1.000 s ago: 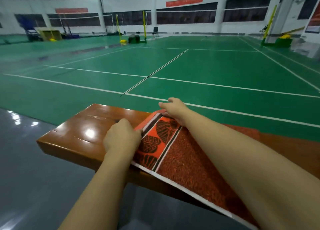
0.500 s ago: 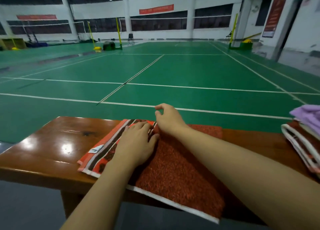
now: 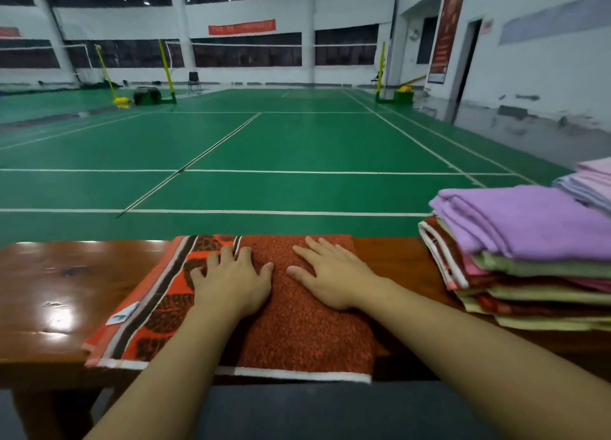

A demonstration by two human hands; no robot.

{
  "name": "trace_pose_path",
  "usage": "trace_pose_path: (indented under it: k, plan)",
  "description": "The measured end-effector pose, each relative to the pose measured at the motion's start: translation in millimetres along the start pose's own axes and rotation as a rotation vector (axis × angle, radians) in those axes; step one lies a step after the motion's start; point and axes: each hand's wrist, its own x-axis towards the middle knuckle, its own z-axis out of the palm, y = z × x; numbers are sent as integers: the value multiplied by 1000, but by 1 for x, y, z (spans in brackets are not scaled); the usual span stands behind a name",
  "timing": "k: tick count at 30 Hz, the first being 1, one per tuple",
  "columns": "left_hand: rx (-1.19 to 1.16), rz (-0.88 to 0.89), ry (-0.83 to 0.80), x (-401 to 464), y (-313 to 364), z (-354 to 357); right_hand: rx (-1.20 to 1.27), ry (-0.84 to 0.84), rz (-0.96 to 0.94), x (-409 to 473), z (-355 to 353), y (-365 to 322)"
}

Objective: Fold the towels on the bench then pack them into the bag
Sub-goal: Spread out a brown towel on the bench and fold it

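With the orange towel (image 3: 307, 327) folded on the bench (image 3: 49, 284), we press left hand (image 3: 231, 284) and right hand (image 3: 330, 281) flat, fingers spread, pinching nothing, likely to set its crease.

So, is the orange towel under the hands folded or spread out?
Folded. The orange towel lies doubled on the bench, its patterned border showing beside the upper layer, both hands flat on it.

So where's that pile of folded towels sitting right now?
The stack of folded towels, purple one on top, sits at the right end of the wooden bench, just right of the orange towel under both hands.
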Motion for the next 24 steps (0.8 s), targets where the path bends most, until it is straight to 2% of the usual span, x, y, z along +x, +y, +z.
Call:
trace_pose_path:
  k: [7,13,17,20,22,24]
  plan:
    - [76,143,44,-29,37,1,-19,-40,-21,-43,-15,56]
    - [10,246,104,-33,28,1,-21,-58,-59,-59,-20,68]
    - [-85,326,63,-31,14,-2,-3,28,-31,-63,-19,70]
    - [-33,292,19,-31,3,-3,7,72,-4,-68,-20,71]
    - [-22,215,-14,-31,-5,-5,7,18,17,-72,-19,67]
    - [-42,85,52,-32,-12,-11,14,-35,33,-75,-16,64]
